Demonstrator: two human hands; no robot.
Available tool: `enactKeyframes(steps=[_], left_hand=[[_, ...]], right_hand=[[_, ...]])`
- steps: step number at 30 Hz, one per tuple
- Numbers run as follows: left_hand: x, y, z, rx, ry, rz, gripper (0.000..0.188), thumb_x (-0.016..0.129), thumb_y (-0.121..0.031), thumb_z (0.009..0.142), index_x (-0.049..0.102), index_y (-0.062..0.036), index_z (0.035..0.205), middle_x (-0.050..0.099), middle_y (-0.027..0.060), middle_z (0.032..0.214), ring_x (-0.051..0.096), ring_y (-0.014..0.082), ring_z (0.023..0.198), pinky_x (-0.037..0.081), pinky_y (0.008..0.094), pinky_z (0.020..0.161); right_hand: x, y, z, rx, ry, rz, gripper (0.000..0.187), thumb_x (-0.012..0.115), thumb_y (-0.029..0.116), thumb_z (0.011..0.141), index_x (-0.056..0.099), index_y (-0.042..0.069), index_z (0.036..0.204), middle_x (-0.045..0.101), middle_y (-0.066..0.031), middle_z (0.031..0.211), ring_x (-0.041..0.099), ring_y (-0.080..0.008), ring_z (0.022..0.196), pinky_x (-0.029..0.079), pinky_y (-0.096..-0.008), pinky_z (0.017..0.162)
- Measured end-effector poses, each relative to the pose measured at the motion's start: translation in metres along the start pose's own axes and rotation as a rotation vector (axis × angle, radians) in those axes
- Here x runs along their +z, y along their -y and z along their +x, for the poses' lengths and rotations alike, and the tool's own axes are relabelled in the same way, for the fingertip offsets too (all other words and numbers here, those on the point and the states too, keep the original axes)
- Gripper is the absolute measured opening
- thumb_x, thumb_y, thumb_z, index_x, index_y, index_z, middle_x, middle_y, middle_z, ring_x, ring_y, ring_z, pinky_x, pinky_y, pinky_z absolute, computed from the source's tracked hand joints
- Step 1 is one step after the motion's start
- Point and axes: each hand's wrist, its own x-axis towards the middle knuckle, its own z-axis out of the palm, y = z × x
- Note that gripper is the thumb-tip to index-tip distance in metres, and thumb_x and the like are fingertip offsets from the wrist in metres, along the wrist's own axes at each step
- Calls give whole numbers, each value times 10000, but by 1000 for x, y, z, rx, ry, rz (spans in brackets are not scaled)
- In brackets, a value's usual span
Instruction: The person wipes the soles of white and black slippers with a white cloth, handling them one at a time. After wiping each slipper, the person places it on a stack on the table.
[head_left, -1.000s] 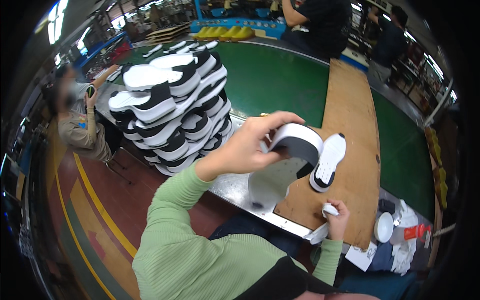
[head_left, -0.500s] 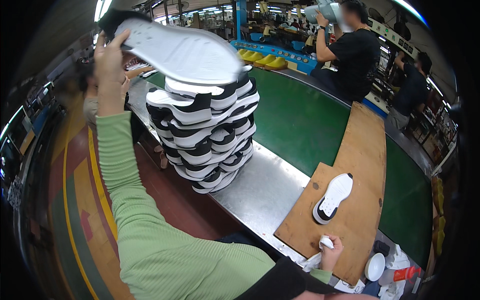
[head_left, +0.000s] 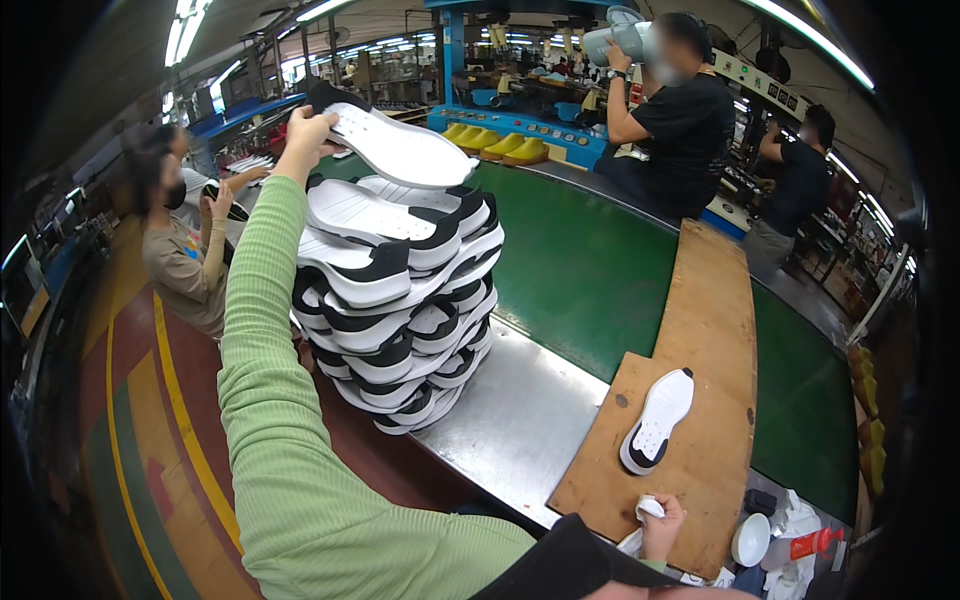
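Above the stack (head_left: 410, 330) in the head view, the person's left hand (head_left: 308, 135) pinches a sole (head_left: 405, 150) by its black end, thumb on the white face, the other fingers mostly hidden. The sole tilts white face up, its free end reaching out to the right of that hand; whether it touches the soles beneath cannot be told. Below the hand, the stack of black-and-white soles, laid in uneven layers, stands on the metal bench (head_left: 500, 415).

Well to the right of the left hand and nearer the body, the right hand (head_left: 664, 530) curls its fingers round a white cloth (head_left: 650, 508) at the near part of the wooden board (head_left: 710, 310). Just beyond this hand and apart from it, a second sole (head_left: 665, 410) lies on the board, white face up. Close by on its right are a white bowl (head_left: 750, 540) and a red-topped bottle (head_left: 808, 545). Left of the left hand sits a co-worker in brown (head_left: 185, 270).

The step in hand looks like laying the sole on the stack. The next move, by that reading, calls for lowering the free end, finding a level seat on the uneven top, and loosening the pinch only once the weight is borne. The right hand seems to have no part in this beyond keeping hold of the cloth.
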Motion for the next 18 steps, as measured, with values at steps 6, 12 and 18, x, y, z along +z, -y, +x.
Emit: enactKeyframes(steps=[6, 12, 18], left_hand=[[7, 34, 29, -42, 177, 574, 444, 654, -92, 817, 498, 37, 1212, 620, 219, 1031, 672, 286, 892, 577, 449, 720], [-13, 39, 42, 27, 427, 1197, 337, 725, -272, 754, 714, 53, 841, 707, 151, 802, 693, 254, 833, 531, 346, 712], [-21, 44, 38, 93, 489, 1357, 656, 565, -578, 842, 708, 47, 980, 665, 239, 1067, 633, 358, 1035, 469, 403, 901]], right_hand=[[0, 2, 1, 22, -3, -34, 149, 623, -82, 726, 623, -13, 859, 654, -53, 826, 594, -92, 717, 495, -224, 647], [3, 3, 2, 23, -15, -23, 143, 625, -75, 731, 626, -11, 859, 646, -44, 803, 587, -86, 696, 486, -217, 634], [6, 8, 1, 32, -23, -23, 110, 623, -56, 763, 628, -4, 861, 624, -19, 775, 562, -71, 671, 449, -198, 599]])
